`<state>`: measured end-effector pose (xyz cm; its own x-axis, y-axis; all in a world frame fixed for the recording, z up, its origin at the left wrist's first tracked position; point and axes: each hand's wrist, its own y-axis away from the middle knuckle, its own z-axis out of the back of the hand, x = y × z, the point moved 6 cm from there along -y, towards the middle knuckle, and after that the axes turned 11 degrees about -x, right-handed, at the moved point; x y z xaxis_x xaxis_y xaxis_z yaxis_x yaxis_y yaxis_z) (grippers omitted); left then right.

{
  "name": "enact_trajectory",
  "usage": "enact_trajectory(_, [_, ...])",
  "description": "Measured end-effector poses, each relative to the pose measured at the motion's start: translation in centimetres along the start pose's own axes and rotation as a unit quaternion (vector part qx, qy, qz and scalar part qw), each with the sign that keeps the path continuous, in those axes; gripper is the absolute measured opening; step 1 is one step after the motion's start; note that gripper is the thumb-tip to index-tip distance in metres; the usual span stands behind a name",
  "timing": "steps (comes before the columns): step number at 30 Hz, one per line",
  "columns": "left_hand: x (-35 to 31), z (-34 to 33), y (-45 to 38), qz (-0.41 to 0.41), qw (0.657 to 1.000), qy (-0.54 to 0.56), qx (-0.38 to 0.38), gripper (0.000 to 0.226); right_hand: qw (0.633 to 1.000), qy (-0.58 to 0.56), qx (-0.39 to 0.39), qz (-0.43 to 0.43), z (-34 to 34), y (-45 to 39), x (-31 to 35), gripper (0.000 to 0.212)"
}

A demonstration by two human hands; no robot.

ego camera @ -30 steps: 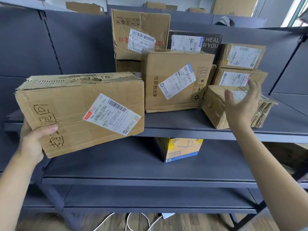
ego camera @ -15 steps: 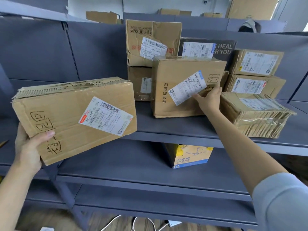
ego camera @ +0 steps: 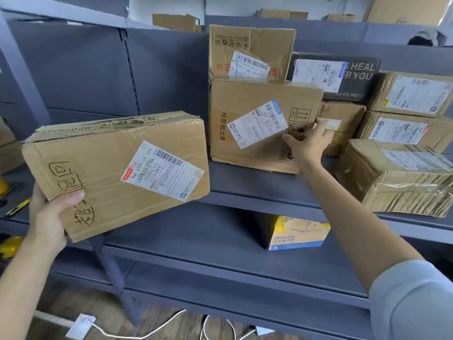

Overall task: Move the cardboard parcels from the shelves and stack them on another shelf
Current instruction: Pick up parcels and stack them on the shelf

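My left hand [ego camera: 52,214] grips the lower left corner of a wide cardboard parcel [ego camera: 115,173] with handwriting and a white label, held tilted in front of the shelves. My right hand [ego camera: 310,141] grips the right edge of an upright brown parcel [ego camera: 255,123] on the upper grey shelf [ego camera: 264,192]; the parcel is tipped, its left bottom edge raised. Behind it stands a creased taller box [ego camera: 252,50].
Right of my hand are a black box [ego camera: 343,74], a small brown box [ego camera: 343,116], two stacked labelled parcels [ego camera: 411,111] and a tape-wrapped parcel [ego camera: 397,175]. A yellow and blue box [ego camera: 296,231] sits on the lower shelf. White cables [ego camera: 147,330] lie on the floor.
My right hand reached from the tape-wrapped parcel to the upright parcel, took hold of its right edge and tipped it. The left hand still carries the wide parcel.
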<state>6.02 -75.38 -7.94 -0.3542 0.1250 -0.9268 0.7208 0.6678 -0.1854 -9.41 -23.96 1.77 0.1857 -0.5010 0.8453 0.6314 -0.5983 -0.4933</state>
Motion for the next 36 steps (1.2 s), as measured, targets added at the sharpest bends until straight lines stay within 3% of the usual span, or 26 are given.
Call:
enact_trajectory(5, [-1.7,-0.8,1.6,-0.037,0.999,-0.029,-0.002,0.046,0.998,-0.05,0.04,0.026,-2.1,1.4,0.5,0.075])
enact_trajectory(21, [-1.6,-2.9,3.5,-0.017,0.999,0.0,0.035,0.045,0.995,-0.019,0.101,0.017,-4.5,1.1,0.9,0.078])
enact_trajectory(26, [-1.0,-4.9,5.2,-0.03,0.995,0.003,0.095,0.042,0.993,-0.038,0.11,-0.024,-2.3,2.2,0.1,0.076])
enact_trajectory(29, [-0.7,-6.7,6.4,-0.022,0.991,0.001,0.134,0.05,0.988,0.071,0.099,0.094,1.4,2.7,0.7,0.056])
enact_trajectory(32, [-0.5,-8.8,7.8,-0.02,0.988,-0.003,0.155,0.057,0.933,0.267,0.072,0.232,5.1,1.8,1.0,0.048])
enact_trajectory(36, [-0.2,-12.0,10.5,-0.014,0.983,-0.007,0.184,0.063,0.837,0.502,0.105,0.193,9.1,0.2,-1.6,0.062])
